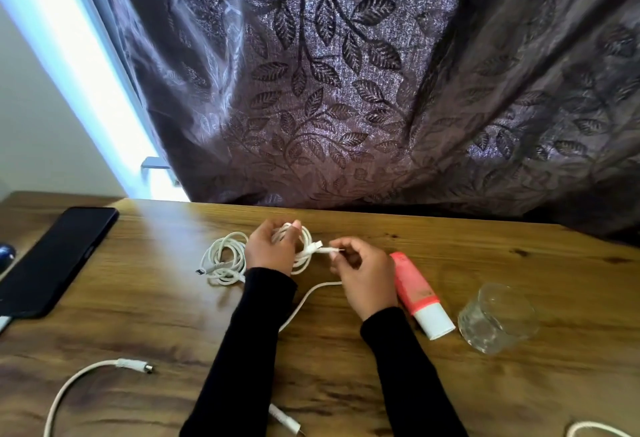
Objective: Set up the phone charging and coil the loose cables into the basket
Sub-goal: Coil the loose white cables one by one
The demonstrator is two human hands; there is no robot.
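Head view: a coiled white cable [301,246] is gripped above the tabletop [346,350] by the left hand [270,249], fingers curled. Its plug end [329,249] is pinched by the right hand [363,274]. A second coil [223,258] is laid just left.

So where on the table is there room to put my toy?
Bare wood lies between the phone and the loose white coil, and behind the glass. Around both hands, the cable bundle and pink tube crowd it.
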